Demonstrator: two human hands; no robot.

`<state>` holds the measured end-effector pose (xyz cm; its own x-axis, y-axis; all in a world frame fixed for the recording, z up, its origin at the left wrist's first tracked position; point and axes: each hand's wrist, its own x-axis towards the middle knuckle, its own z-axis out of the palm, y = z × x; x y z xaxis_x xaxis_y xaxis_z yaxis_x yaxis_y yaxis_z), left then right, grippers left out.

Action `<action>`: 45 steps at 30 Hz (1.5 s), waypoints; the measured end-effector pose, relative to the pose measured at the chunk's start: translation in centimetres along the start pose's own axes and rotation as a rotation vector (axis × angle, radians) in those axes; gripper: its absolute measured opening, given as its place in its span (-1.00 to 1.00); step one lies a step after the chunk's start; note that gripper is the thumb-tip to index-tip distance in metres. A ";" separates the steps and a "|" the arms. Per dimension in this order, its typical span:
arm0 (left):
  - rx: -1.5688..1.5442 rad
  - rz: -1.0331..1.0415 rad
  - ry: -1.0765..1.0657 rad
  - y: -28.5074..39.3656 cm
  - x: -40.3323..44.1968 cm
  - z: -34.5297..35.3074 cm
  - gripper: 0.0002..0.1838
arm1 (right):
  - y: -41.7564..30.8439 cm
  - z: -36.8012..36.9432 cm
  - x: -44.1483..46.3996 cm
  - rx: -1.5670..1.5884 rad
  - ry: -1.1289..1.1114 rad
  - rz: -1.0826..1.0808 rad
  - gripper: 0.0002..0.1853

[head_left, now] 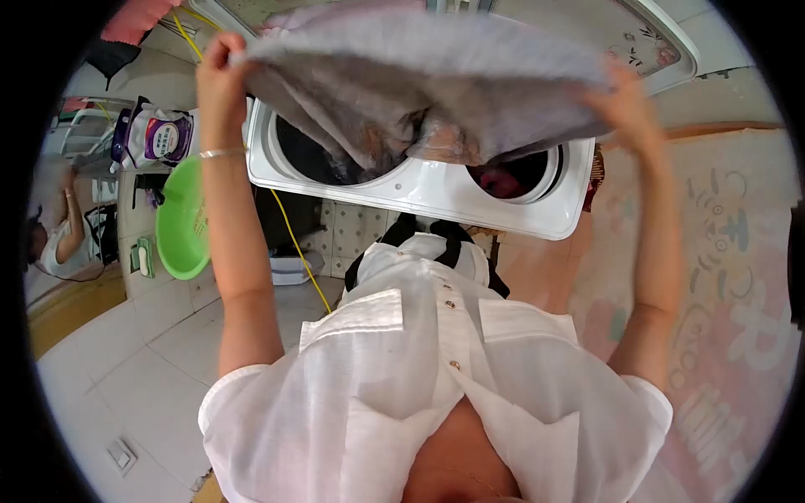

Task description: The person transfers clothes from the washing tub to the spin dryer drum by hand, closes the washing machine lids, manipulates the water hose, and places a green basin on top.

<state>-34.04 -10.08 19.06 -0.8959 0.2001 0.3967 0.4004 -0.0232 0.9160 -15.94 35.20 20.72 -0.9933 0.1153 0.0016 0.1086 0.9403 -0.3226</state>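
White tiles (126,360) run down the L side of the frame, w/ a wall switch (122,457) near the bottom L corner. At R a pale pink panel (713,251) w/ line drawings & lettering fills the edge. Upper ctr sits a white twin-tub machine (436,194), two round openings side by side: the bigger one at L is dark inside, the smaller at R has something reddish in it, can't tell what. A see-thru lid (641,46) w/ a floral print is in the upper R.

Grey cloth (419,59) is at top ctr, stretched btwn my hands above the machine, covering part of both openings; its top edge is blurred & its lower edge sags in folds. My L hand (222,59), upper L, is closed w/ fingers bent round the cloth's L end; a thin bracelet (222,153) is on that wrist. My R hand (622,101), upper R, is at the cloth's R end, gripping it too, tho motion blur hides the exact finger positions.

L of my L forearm: a green basin (180,222), partly behind the arm, & above it a purple-and-white bag (159,138). A yellow cable (295,235) runs down R of that forearm. My white shirt (440,352), buttoned w/ 2 chest pockets, takes up the lower ctr.
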 end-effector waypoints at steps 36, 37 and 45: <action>0.501 0.382 -0.365 2.3 -0.9 15.6 -0.72 | -9.9 5.1 -1.7 0.932 0.629 0.136 -0.85; 0.445 0.352 -0.340 4.5 -0.7 17.2 -0.73 | -8.6 4.5 -1.9 0.996 0.692 0.176 -0.86; 0.076 0.509 -0.592 4.6 -9.7 33.3 -0.63 | 2.5 11.1 -3.7 1.232 0.733 0.408 -0.82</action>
<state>-17.13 20.52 17.47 -0.3552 0.6719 0.6499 0.7656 -0.1898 0.6147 -12.42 33.57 9.39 -0.6228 0.7801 0.0600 -0.1044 -0.0069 -0.9945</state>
